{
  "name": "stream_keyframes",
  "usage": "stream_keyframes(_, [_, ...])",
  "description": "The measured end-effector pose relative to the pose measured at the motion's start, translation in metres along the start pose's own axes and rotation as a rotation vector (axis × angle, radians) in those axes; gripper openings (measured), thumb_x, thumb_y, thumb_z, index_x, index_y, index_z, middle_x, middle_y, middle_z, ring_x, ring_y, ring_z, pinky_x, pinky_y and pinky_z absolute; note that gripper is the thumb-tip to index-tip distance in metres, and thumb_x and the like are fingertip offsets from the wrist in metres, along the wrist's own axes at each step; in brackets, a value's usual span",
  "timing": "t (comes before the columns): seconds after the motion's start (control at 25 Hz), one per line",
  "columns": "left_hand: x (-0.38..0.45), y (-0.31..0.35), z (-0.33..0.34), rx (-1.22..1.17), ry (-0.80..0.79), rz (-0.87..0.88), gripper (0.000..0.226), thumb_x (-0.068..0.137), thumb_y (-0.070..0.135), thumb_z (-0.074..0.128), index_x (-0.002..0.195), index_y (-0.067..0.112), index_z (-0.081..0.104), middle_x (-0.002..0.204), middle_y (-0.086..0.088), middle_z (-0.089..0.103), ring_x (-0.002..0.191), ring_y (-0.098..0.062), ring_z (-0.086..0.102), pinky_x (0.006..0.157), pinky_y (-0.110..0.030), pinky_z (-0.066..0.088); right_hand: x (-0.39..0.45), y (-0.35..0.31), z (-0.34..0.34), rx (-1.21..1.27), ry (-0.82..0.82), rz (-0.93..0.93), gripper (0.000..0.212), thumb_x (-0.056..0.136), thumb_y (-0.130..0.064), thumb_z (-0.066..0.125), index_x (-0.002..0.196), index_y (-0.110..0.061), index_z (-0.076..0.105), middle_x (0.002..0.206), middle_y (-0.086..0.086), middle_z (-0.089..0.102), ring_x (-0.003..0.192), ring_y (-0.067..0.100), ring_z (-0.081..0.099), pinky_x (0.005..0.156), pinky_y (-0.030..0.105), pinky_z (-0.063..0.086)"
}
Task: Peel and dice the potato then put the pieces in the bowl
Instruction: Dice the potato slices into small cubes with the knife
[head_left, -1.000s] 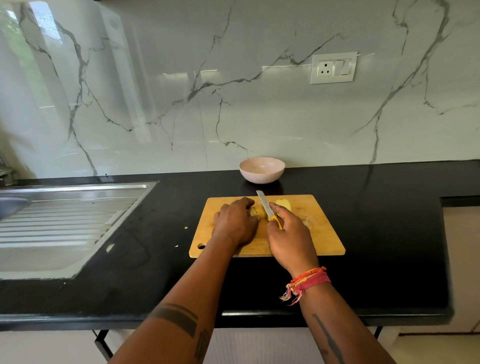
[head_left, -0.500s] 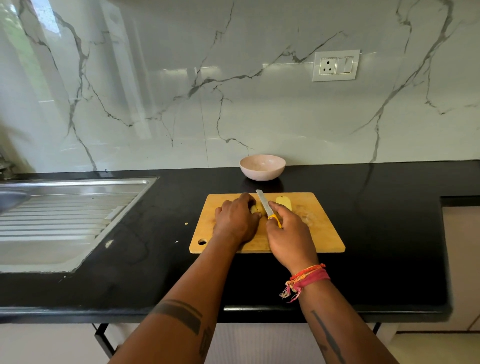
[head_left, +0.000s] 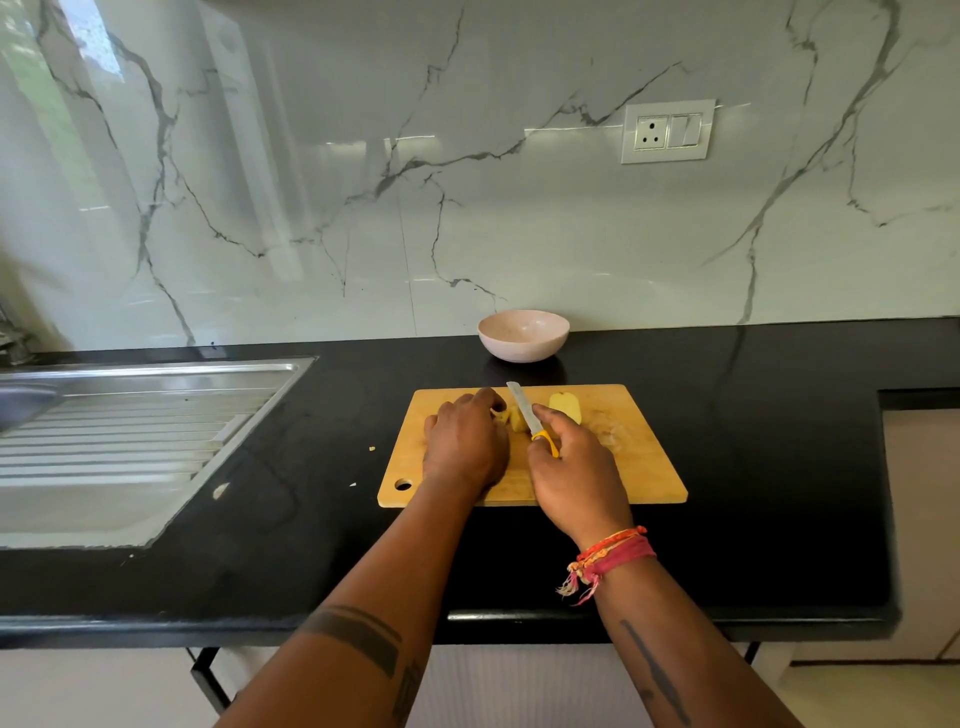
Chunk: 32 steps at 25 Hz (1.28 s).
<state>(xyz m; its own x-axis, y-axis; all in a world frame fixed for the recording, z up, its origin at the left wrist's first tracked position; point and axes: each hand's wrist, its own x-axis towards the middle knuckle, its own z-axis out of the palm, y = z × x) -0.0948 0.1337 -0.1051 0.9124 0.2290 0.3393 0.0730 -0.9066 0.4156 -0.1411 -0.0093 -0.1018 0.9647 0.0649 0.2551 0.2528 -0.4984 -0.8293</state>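
Head view: left hand curls over potato pieces on cutting board; right hand grips yellow-handled knife.

A black countertop spreads under and around the hands. Well to the left of the left hand lies a steel sink drainboard with raised ribs. Small pale scraps lie on the counter between drainboard and hand. Above and beyond the right hand, a white socket plate sits on the marble-patterned backsplash.
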Motion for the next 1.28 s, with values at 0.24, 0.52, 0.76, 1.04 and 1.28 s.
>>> stream_keyframes(0.24, [-0.005,0.004,-0.003,-0.079,0.041,-0.005,0.024,0.097,0.03,0.066,0.12,0.026,0.068,0.116,0.003,0.071,0.103,-0.018,0.064,0.092,-0.041,0.056,-0.004,-0.002,0.002,-0.044,0.009,-0.045,0.046,0.101,-0.027,0.05,0.147,-0.036,0.051,0.138,-0.003,0.062,0.103,0.019,0.066,0.086,0.039,0.059])
stream_keyframes(0.52, [-0.018,0.012,-0.016,-0.312,0.096,-0.13,0.02,0.098,0.023,0.068,0.117,0.02,0.072,0.11,0.003,0.073,0.091,-0.009,0.064,0.077,-0.02,0.047,-0.007,-0.004,0.0,-0.079,0.026,-0.059,0.045,0.103,-0.027,0.05,0.148,-0.034,0.05,0.133,-0.001,0.065,0.106,0.02,0.065,0.079,0.028,0.052])
stream_keyframes(0.76, [-0.026,0.008,-0.022,-0.027,-0.087,0.011,0.021,0.1,0.022,0.059,0.112,0.02,0.076,0.108,0.0,0.073,0.097,-0.019,0.064,0.08,-0.027,0.049,-0.023,-0.005,0.004,-0.354,-0.002,-0.133,0.051,0.101,-0.028,0.044,0.151,-0.036,0.045,0.104,0.003,0.072,0.089,0.025,0.065,0.068,0.035,0.052])
stream_keyframes(1.04, [-0.043,-0.006,-0.027,-0.061,-0.151,0.103,0.024,0.099,0.023,0.064,0.12,0.022,0.074,0.114,0.0,0.07,0.103,-0.019,0.063,0.087,-0.029,0.049,-0.04,-0.011,0.007,-0.424,-0.074,-0.106,0.053,0.099,-0.027,0.047,0.152,-0.026,0.044,0.113,0.003,0.071,0.1,0.026,0.066,0.074,0.034,0.051])
stream_keyframes(1.28, [-0.05,-0.004,-0.028,-0.103,-0.092,0.11,0.027,0.1,0.023,0.064,0.125,0.022,0.072,0.121,0.001,0.069,0.105,-0.015,0.063,0.087,-0.023,0.045,-0.048,-0.017,0.012,-0.409,-0.065,-0.133,0.056,0.1,-0.026,0.048,0.155,-0.022,0.04,0.119,0.005,0.069,0.106,0.025,0.066,0.082,0.036,0.055])
